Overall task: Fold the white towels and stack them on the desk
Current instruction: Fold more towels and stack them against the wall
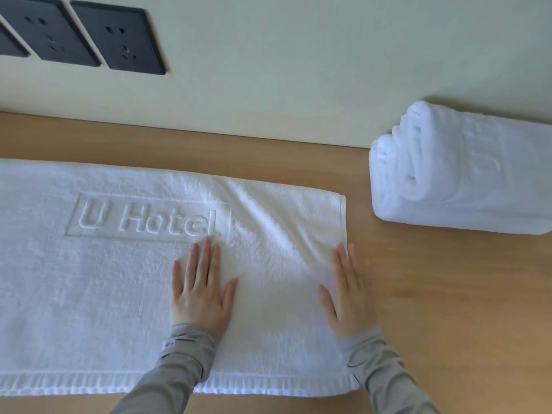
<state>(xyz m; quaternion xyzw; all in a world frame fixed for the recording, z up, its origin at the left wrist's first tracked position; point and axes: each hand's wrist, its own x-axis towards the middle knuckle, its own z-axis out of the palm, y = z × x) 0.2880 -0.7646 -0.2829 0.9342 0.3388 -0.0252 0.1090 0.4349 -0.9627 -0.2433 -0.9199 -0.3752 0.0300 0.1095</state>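
A white towel (98, 288) with "U Hotel" embossed on it lies flat on the wooden desk (448, 294), running off the left edge of the view. My left hand (201, 289) presses flat on the towel just below the embossed letters, fingers straight. My right hand (348, 289) lies flat along the towel's right edge, fingers straight, partly on the towel and partly on the desk. Both arms wear grey sleeves. A stack of folded white towels (466, 174) sits at the back right against the wall.
A pale wall (298, 70) rises directly behind the desk. Dark wall sockets (116, 37) are set into it at the upper left. Bare wood shows to the right of the flat towel and in front of the stack.
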